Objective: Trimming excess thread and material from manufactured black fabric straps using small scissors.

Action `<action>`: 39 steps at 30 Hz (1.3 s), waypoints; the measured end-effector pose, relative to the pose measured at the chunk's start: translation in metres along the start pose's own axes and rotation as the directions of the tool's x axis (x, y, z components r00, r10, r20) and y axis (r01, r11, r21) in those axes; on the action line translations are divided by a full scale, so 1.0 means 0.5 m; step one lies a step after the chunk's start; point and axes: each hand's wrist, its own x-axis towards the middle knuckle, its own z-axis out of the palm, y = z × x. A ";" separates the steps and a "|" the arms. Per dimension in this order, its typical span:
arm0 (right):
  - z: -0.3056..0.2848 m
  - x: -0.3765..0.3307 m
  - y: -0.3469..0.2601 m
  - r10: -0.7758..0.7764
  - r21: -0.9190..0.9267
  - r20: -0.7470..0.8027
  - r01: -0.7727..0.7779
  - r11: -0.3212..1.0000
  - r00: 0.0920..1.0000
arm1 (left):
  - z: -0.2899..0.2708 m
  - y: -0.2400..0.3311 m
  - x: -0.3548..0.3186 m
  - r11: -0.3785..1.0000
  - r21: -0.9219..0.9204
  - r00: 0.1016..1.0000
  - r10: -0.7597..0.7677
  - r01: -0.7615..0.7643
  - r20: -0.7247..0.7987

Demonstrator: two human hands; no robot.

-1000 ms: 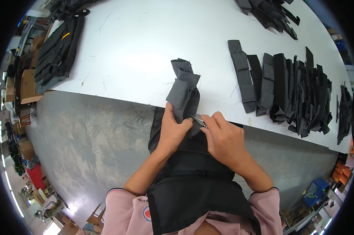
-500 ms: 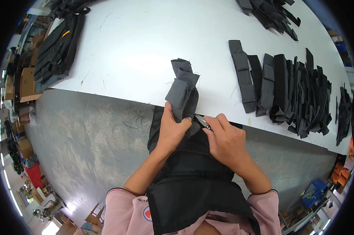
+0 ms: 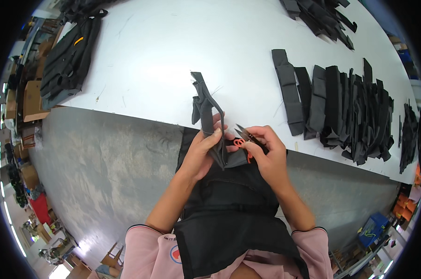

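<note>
My left hand (image 3: 202,151) is closed around a dark grey fabric strip (image 3: 205,100) with folded, sewn-on sections. The strip's far end stands up over the table edge, turned edge-on, and its lower part bends toward my right hand. My right hand (image 3: 270,156) grips a pair of black thread snips (image 3: 246,133), their pointed blades aimed up and left, just right of the strip. At its thumb and fingertips shows an orange-red looped piece (image 3: 239,142); whether it belongs to the snips I cannot tell. A few loose threads stick out near the strip.
On the white table (image 3: 164,56), a row of similar dark strips (image 3: 331,107) lies to the right, with another pile (image 3: 324,18) at the far right. A black bag (image 3: 71,60) sits at the left edge. A black apron (image 3: 233,200) covers my lap.
My left hand has turned the strip from its flat face to edge-on. The snips have drawn away from the strip and turned in my right hand, and the orange-red loop has come into sight.
</note>
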 end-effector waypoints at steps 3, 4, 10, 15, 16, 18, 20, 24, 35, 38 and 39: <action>0.039 0.018 -0.028 -0.068 0.145 -0.044 0.074 0.987 0.997 | 0.009 0.013 0.002 1.000 -0.019 0.993 0.027 -0.025 0.113; 0.046 0.032 -0.035 -0.004 0.260 -0.048 0.016 0.965 0.999 | 0.013 0.015 0.004 0.998 -0.067 0.988 0.031 -0.021 0.151; 0.037 -0.005 0.010 -0.042 0.193 -0.052 0.052 0.980 0.998 | -0.018 0.016 0.002 0.997 0.078 0.996 -0.023 0.016 0.088; 0.032 -0.034 0.001 -0.249 -0.272 -0.049 0.227 0.935 0.967 | -0.022 0.020 0.005 0.998 -0.030 0.990 0.055 -0.052 0.131; 0.032 -0.035 -0.001 -0.281 -0.322 -0.023 0.259 0.911 0.960 | -0.021 0.021 0.005 0.998 -0.029 0.990 0.055 -0.052 0.132; 0.037 -0.027 -0.005 -0.297 -0.329 -0.028 0.272 0.904 0.954 | -0.016 0.022 0.007 0.997 -0.061 0.989 0.059 -0.051 0.137; 0.041 -0.017 -0.002 -0.387 -0.372 -0.007 0.357 0.857 0.922 | -0.013 0.020 0.006 0.996 -0.071 0.987 0.059 -0.049 0.150; 0.048 -0.010 -0.001 -0.430 -0.399 0.006 0.397 0.827 0.903 | -0.019 0.018 0.004 0.994 -0.092 0.983 0.075 -0.060 0.169; 0.051 -0.009 -0.005 -0.449 -0.430 -0.005 0.403 0.808 0.894 | -0.023 0.023 0.001 0.987 -0.161 0.980 0.033 -0.001 0.198; 0.052 -0.016 -0.008 -0.464 -0.420 -0.014 0.416 0.807 0.886 | -0.031 0.021 0.002 0.984 -0.179 0.979 0.030 0.006 0.200; 0.052 -0.014 -0.005 -0.463 -0.421 -0.012 0.416 0.806 0.886 | -0.033 0.020 0.002 0.981 -0.194 0.974 0.035 0.009 0.222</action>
